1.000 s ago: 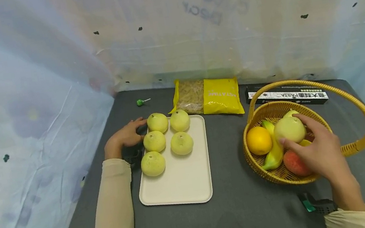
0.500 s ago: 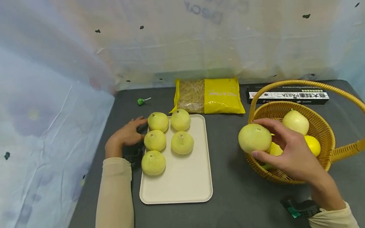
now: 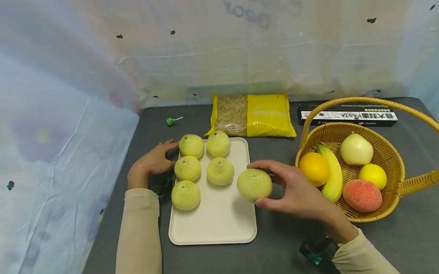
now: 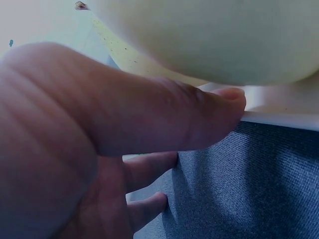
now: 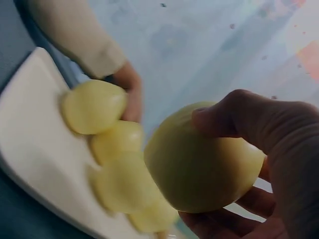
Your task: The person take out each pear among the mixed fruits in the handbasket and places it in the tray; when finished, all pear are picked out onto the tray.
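Observation:
My right hand (image 3: 298, 189) holds a round yellow-green fruit (image 3: 254, 184) between thumb and fingers, above the right edge of the cream tray (image 3: 216, 231). In the right wrist view the thumb lies across the side of this fruit (image 5: 199, 164), with fingers curled beneath it. Several matching fruits (image 3: 220, 171) sit on the tray's upper and left parts. My left hand (image 3: 155, 160) rests at the tray's left edge beside them. The left wrist view shows its thumb (image 4: 174, 112) along the tray rim, just under a fruit (image 4: 224, 40), with other fingertips on the dark cloth.
Right of the tray, a wicker basket (image 3: 393, 159) with a tall handle holds an orange (image 3: 314, 169), a banana (image 3: 332, 172), a pale pear (image 3: 356, 149), a lemon (image 3: 372, 176) and a peach (image 3: 362, 195). Behind lie a pasta bag (image 3: 268, 113), a black pasta box (image 3: 347, 114) and a green lollipop (image 3: 171, 121).
My right hand has lifted the yellow-green fruit out of the basket and carried it left to the tray's right edge. My left hand stays by the tray.

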`<state>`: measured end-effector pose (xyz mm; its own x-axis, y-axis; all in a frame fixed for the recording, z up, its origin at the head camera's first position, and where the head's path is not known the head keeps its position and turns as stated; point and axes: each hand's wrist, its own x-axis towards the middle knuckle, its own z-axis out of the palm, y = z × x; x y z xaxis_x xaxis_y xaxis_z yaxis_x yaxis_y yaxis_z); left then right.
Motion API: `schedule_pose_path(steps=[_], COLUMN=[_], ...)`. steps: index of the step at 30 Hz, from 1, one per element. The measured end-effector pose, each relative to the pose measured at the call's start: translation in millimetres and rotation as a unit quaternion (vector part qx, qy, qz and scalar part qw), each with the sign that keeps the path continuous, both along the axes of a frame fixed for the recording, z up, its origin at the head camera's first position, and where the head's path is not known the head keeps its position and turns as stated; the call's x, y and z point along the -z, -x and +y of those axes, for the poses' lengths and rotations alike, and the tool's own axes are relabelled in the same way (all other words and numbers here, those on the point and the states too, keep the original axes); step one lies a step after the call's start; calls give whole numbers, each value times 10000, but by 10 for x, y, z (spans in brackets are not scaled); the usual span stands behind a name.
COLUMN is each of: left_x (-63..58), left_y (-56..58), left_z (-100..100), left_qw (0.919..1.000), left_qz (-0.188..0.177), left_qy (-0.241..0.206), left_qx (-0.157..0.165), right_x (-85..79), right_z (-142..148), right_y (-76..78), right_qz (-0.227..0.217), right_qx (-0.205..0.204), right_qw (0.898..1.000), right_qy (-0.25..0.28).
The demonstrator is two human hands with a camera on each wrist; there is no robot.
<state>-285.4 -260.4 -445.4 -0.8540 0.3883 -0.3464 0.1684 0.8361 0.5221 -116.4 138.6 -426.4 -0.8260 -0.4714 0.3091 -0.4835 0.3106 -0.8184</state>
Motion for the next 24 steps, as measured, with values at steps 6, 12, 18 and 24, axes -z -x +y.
schedule_pose_path(steps=[6, 12, 18, 24], left_x=[4, -9, 5, 9], left_y=[4, 1, 12, 12], left_z=[-4, -2, -1, -8], left_qw=[10000, 10000, 10000, 10000], left_qz=[6, -74, -20, -43], left_qy=[14, -12, -11, -56], left_qx=[-31, -28, -38, -50], right_x=[210, 400, 539, 624], right_z=[-221, -369, -492, -595], right_y=[98, 197, 242, 242], right_qz=[-271, -326, -370, -320], right_qx=[-79, -105, -233, -304], right_qw=[9996, 9993, 9990, 9990], right_qy=[-100, -134, 5, -113])
